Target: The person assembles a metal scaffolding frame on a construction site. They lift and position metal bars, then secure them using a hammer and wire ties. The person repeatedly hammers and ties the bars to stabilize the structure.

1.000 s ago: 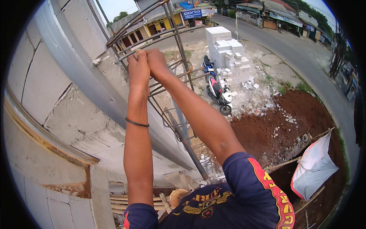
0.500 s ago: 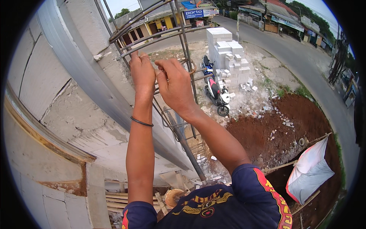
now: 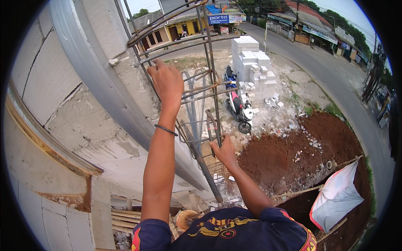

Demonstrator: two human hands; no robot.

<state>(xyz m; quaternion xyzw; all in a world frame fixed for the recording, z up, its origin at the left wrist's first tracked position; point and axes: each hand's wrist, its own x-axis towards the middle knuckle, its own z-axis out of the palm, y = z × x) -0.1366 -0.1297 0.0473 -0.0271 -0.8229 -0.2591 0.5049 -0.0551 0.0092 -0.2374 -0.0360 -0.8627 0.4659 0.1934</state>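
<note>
A cage of rusty steel reinforcing bars with bent stirrups stands upright beside the block wall. My left hand is raised at its left side, fingers curled against an upright bar just below a stirrup; the fingertips are partly hidden. Lower down on the right, my right hand has its fingers closed round the handle ends of pincers. The pincers stand with their head up against the cage, red marks on the handles. Whether they hang on a stirrup I cannot tell.
A grey metal channel runs along the block wall on my left. Far below are a parked scooter, stacked white blocks, reddish soil and a tarpaulin. A road curves behind.
My right hand has left my left hand's side and moved down to the pincers, which now show. My left hand stays at the upright bar, its fingers turned a little. The view has shifted slightly.
</note>
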